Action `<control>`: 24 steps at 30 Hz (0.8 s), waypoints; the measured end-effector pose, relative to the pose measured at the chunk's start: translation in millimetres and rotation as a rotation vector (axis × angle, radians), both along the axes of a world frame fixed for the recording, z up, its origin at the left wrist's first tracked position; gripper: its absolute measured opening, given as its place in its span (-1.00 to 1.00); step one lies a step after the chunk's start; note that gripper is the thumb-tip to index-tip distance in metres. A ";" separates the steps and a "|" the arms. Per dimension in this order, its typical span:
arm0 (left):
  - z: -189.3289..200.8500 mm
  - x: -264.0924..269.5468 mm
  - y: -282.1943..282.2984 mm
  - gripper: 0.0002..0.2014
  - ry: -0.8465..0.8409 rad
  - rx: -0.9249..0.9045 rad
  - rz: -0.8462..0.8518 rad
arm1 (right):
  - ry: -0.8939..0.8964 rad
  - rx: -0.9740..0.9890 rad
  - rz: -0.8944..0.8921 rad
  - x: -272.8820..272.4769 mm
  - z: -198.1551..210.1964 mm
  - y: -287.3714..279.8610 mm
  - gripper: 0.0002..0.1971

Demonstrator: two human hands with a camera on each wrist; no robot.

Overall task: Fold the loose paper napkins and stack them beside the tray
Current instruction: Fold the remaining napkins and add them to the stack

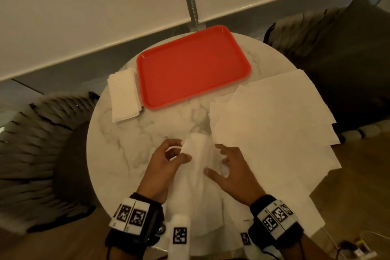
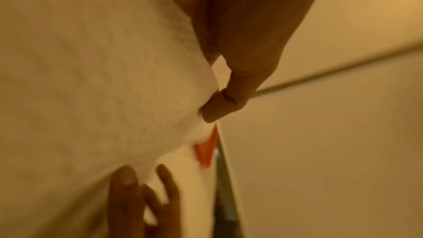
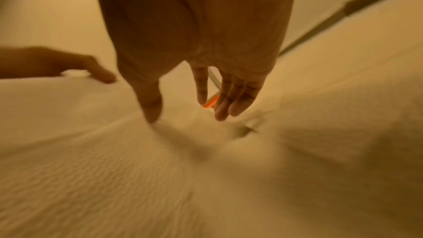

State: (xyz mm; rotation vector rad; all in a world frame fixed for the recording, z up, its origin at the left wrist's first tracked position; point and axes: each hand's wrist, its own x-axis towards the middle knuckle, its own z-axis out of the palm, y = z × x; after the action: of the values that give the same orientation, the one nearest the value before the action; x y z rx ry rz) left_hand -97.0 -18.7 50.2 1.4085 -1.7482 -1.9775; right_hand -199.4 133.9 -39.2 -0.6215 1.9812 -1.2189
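A white paper napkin lies bunched at the near edge of the round marble table. My left hand pinches its far left edge between thumb and fingers; the left wrist view shows the napkin under the bent thumb. My right hand rests on the napkin's right side, fingers spread and nearly straight; in the right wrist view its fingertips touch the rumpled paper. A stack of folded napkins lies left of the red tray.
Several loose flat napkins overlap on the table's right side and hang past its edge. Dark cushioned chairs stand left and right of the table. A white wall with a metal hose runs behind. Wires lie on the wooden floor at lower right.
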 end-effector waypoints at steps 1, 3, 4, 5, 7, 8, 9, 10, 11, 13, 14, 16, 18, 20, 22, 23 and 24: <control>11.5 2.8 -0.7 -0.70 0.074 0.058 0.031 | -0.165 -0.035 -0.026 -2.2 11.7 -2.6 -0.24; 25.7 10.0 -4.9 -0.66 0.160 0.114 0.091 | -0.513 -0.128 -0.053 -5.7 30.3 -6.8 -0.30; 29.8 13.2 -7.7 -0.65 0.176 0.120 0.120 | -0.668 -0.181 -0.058 -7.4 34.3 -7.5 -0.35; 32.0 16.4 -10.0 -0.64 0.182 0.114 0.146 | -0.784 -0.216 -0.069 -8.9 36.5 -7.4 -0.40; 32.7 22.0 -12.0 -0.63 0.160 0.050 0.169 | -0.864 -0.235 -0.089 -10.2 37.1 -5.7 -0.52; 31.2 24.0 -12.0 -0.63 0.121 -0.028 0.161 | -0.844 -0.228 -0.102 -10.6 34.6 -5.6 -0.57; 29.0 25.9 -11.2 -0.62 0.069 -0.137 0.139 | -0.811 -0.221 -0.109 -11.1 34.9 -5.8 -0.60; 26.9 27.2 -9.6 -0.61 0.018 -0.260 0.108 | -0.763 -0.212 -0.111 -11.6 34.2 -6.4 -0.64; 24.9 27.2 -7.1 -0.59 -0.019 -0.372 0.074 | -0.717 -0.208 -0.110 -12.1 35.1 -7.1 -0.67; 20.4 25.3 -0.3 -0.55 -0.063 -0.541 0.009 | -0.620 -0.201 -0.096 -11.9 36.9 -8.1 -0.72; 18.2 23.5 3.4 -0.53 -0.080 -0.600 -0.018 | -0.578 -0.196 -0.089 -10.9 37.9 -8.6 -0.74; 16.4 17.1 14.3 -0.49 -0.085 -0.686 -0.072 | -0.528 -0.201 -0.083 -7.3 41.6 -10.4 -0.74; 16.0 7.8 27.2 -0.46 -0.036 -0.741 -0.138 | -0.565 -0.226 -0.091 -3.2 46.8 -13.2 -0.72; 16.2 -1.5 39.5 -0.49 0.052 -0.665 -0.165 | -0.657 -0.289 -0.103 0.1 52.2 -14.7 -0.67; 17.9 -7.4 49.7 -0.54 0.134 -0.467 -0.154 | -0.756 -0.362 -0.124 2.1 56.2 -14.0 -0.58; 19.4 -9.1 52.7 -0.56 0.166 -0.384 -0.144 | -0.803 -0.392 -0.147 1.8 56.9 -13.2 -0.55; 21.0 -9.7 53.5 -0.59 0.199 -0.325 -0.127 | -0.852 -0.419 -0.163 1.5 57.5 -12.2 -0.53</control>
State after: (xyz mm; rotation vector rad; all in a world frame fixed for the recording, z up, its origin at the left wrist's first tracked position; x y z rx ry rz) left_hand -106.7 34.8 71.2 0.9855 -1.9926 -1.7173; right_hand -197.8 121.6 18.2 -0.0761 1.0843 -1.6597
